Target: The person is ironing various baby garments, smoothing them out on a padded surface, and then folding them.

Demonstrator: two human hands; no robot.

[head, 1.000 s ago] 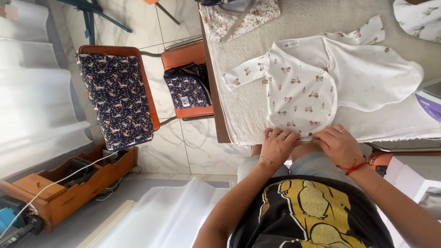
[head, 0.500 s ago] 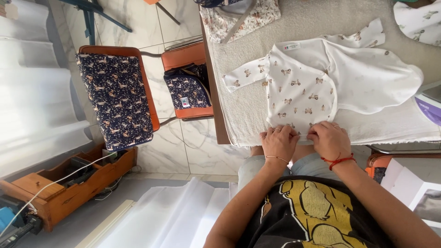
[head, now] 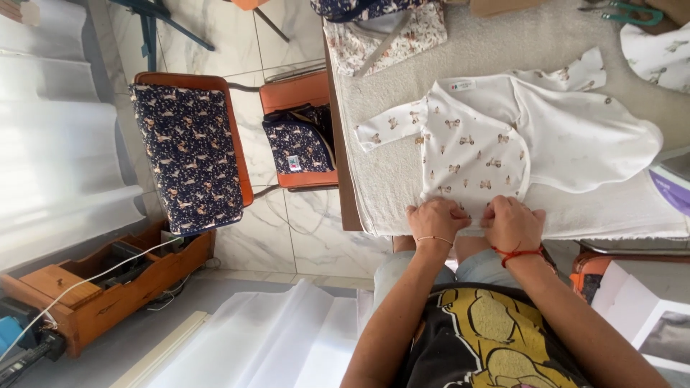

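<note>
A small white baby top (head: 496, 140) with a little printed pattern lies flat on a table covered by a pale towel (head: 388, 179). One sleeve points left. My left hand (head: 437, 219) and my right hand (head: 512, 223) rest side by side on the garment's near hem at the table's front edge, fingers curled down on the cloth. A red string bracelet circles my right wrist, a thin one my left.
An orange chair (head: 295, 93) holding dark patterned fabric stands left of the table, next to a dark patterned cushion (head: 188, 154). More printed garments (head: 384, 25) lie at the table's far end. A wooden box (head: 100, 287) with cables sits on the floor. Green scissors (head: 622, 13) lie far right.
Both hands have slid slightly forward along the hem and now sit closer together. The garment lies much as before.
</note>
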